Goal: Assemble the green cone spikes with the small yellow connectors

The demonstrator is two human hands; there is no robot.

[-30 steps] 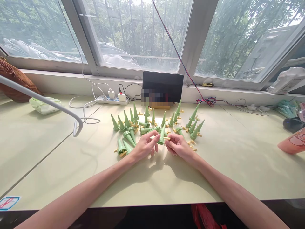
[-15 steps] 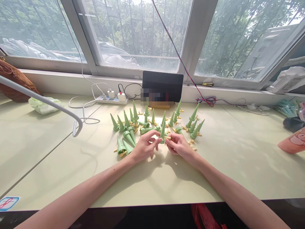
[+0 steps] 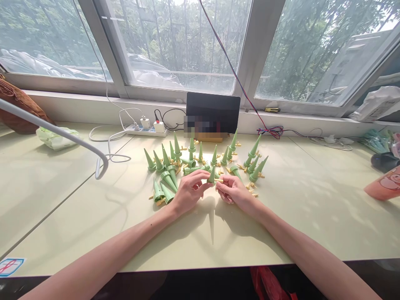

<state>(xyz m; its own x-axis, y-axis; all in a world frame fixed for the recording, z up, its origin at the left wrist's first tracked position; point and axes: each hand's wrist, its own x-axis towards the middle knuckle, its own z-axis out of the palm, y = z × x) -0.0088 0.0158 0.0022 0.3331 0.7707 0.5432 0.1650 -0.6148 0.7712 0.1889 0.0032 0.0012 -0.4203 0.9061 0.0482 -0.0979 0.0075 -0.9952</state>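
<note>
Thumb and fingers of my left hand (image 3: 192, 188) pinch the base of a green watering spike (image 3: 212, 175), which points up above the table. My right hand (image 3: 234, 189) grips the yellow valve (image 3: 219, 180) that sticks out of the spike's right side; the fingertips hide part of it. Behind and left of my hands are several more green spikes, some upright like the one at the far left (image 3: 150, 160), others lying down, like the one near my left wrist (image 3: 169, 181). Small loose yellow pieces (image 3: 251, 186) lie right of my right hand.
A dark-screened tablet (image 3: 213, 112) stands at the back on a wooden stand. Left of it sits a power strip (image 3: 146, 131) with white cables. A grey curved bar (image 3: 62, 127) crosses the left side. An orange cup (image 3: 384, 184) lies tilted at the right.
The spike in my hands has tilted and looks shorter from here, its base a little higher. My left fingers have closed more firmly on the base. The right hand has hardly moved.
</note>
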